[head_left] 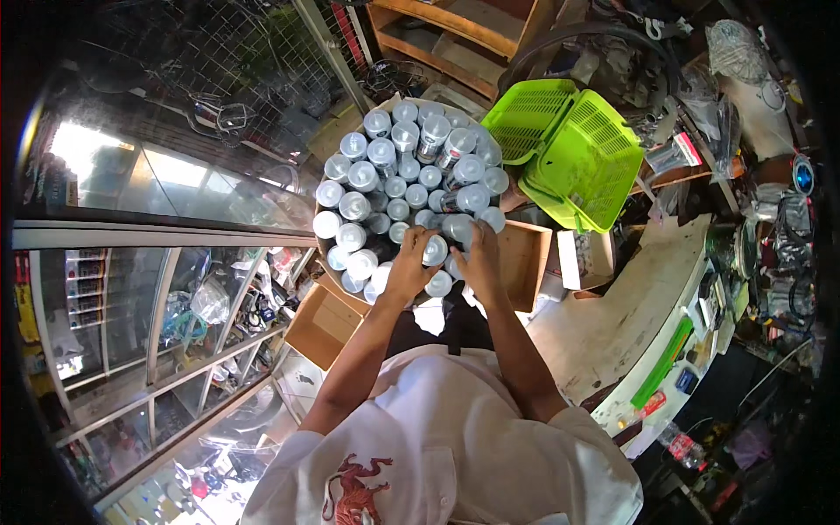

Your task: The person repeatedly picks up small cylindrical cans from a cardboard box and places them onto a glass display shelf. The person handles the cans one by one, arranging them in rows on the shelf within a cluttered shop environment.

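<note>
Many spray cans (pixel 405 136) with translucent, whitish caps stand upright, packed close together in a rounded cluster before me. At the near side of the cluster my left hand (pixel 409 269) has its fingers curled around the capped top of one spray can (pixel 435 251). Just to the right, my right hand (pixel 480 261) bends its fingers and thumb about another spray can (pixel 456 228). The lower bodies of both cans are hidden by their caps and the neighbouring cans. More capped cans stand close to my fingers.
Open cardboard boxes lie beside the cluster, one box (pixel 325 324) at left and another box (pixel 527 258) at right. A green plastic basket (pixel 584 162) stands at far right. Glass display cases (pixel 157 306) line the left; a pale worktop (pixel 612 324) curves along the right.
</note>
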Demonstrator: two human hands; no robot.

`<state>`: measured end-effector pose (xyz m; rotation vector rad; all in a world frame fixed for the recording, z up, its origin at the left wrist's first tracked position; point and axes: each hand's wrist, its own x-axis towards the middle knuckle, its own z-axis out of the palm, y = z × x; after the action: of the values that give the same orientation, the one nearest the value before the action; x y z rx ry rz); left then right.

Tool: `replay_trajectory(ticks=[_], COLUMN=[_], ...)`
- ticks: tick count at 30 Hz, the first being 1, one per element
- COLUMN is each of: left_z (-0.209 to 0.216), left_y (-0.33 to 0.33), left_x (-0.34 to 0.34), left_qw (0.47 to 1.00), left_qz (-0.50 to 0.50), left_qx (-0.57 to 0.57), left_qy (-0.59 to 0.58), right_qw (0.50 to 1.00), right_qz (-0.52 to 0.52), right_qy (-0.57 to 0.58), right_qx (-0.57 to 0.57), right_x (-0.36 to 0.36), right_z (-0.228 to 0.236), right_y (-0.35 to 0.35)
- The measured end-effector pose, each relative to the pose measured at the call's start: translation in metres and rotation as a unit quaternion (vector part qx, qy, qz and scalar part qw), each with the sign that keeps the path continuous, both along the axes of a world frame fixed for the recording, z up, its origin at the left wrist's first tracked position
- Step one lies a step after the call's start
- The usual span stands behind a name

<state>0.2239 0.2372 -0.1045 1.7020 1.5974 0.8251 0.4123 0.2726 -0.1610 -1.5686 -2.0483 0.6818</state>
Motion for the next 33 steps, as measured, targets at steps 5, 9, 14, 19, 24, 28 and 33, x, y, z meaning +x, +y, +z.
replay_trajectory(ticks=[5, 9, 14, 19, 24, 28, 33], left_z=[-0.056, -0.066, -0.042, -0.004, 0.04, 0.053, 0.079], left_y=[0.002, -0.001, -0.01, -0.046, -0.125, -0.212, -0.349], left_x=[0.011, 0.014, 0.019, 0.019, 0.002, -0.022, -0.069], left_qw=[1.0, 0.997, 0.994, 0.995, 0.976, 0.962, 0.927], left_qz=[0.001, -0.04, 0.015, 0.076, 0.154, 0.242, 0.339], left_qx=[-0.009, -0.008, -0.056, 0.003, 0.013, 0.066, -0.019], left_qy=[-0.017, -0.065, -0.091, -0.065, -0.151, -0.11, -0.161], right_qw=[0.998, 0.994, 0.993, 0.991, 0.98, 0.959, 0.919], right_qz=[0.061, 0.09, 0.111, 0.12, 0.156, 0.225, 0.353], right_qy=[0.0, 0.009, 0.012, 0.046, 0.079, 0.157, 0.122], right_qx=[-0.028, -0.057, -0.024, 0.039, 0.091, 0.077, -0.127], right_x=[0.017, 0.027, 0.035, 0.033, -0.002, -0.065, -0.129], right_z=[0.011, 0.008, 0.002, 0.008, 0.037, 0.076, 0.075], right_y=[-0.006, -0.01, -0.014, -0.024, -0.052, -0.098, -0.185])
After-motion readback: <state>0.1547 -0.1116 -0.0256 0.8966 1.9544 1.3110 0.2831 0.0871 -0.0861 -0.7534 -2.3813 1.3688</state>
